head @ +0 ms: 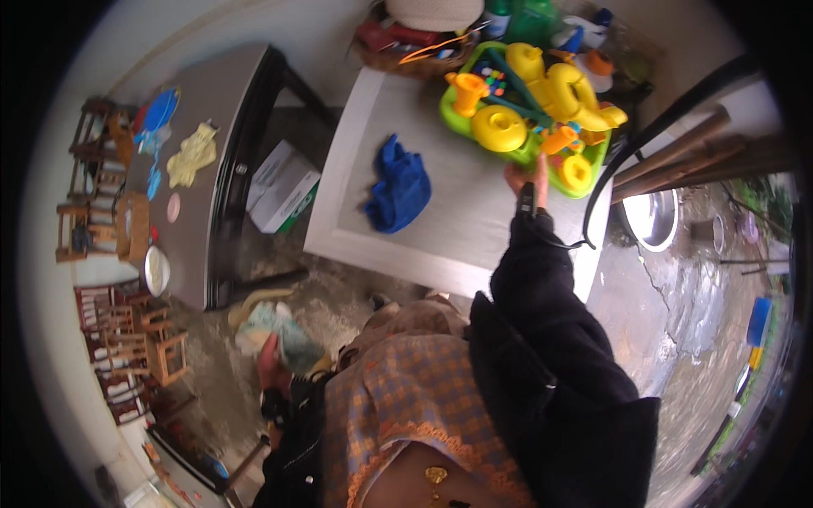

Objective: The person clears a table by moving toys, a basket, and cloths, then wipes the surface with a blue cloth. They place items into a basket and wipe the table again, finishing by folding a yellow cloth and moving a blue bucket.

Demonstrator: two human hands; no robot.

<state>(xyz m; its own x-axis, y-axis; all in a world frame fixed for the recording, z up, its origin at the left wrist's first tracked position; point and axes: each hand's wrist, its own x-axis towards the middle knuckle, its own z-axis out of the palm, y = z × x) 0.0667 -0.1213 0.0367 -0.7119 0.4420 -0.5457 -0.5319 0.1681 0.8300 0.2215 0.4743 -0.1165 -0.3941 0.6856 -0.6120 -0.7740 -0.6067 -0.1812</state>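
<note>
My left hand (270,365) hangs low beside my body, gripping a pale green and white cloth (298,346). Stretched forward over the light grey table (463,244), my right hand (530,178) holds the near rim of a lime-green plastic tray (454,114). Yellow, orange and dark green plastic toy parts fill the tray, among them a round yellow piece (498,128), an orange cup-like piece (469,92) and a curved yellow piece (568,89). Part of my right hand's fingers is hidden at the rim. To the tray's left, a crumpled blue cloth (400,187) lies on the table.
A basket of odds and ends (406,44) and several bottles stand behind the tray. At left is a dark-edged table (209,82) with a yellow cloth (192,154) and a white bowl (156,271). Beneath sits a cardboard box (279,184). A black cable (613,165) arches at right.
</note>
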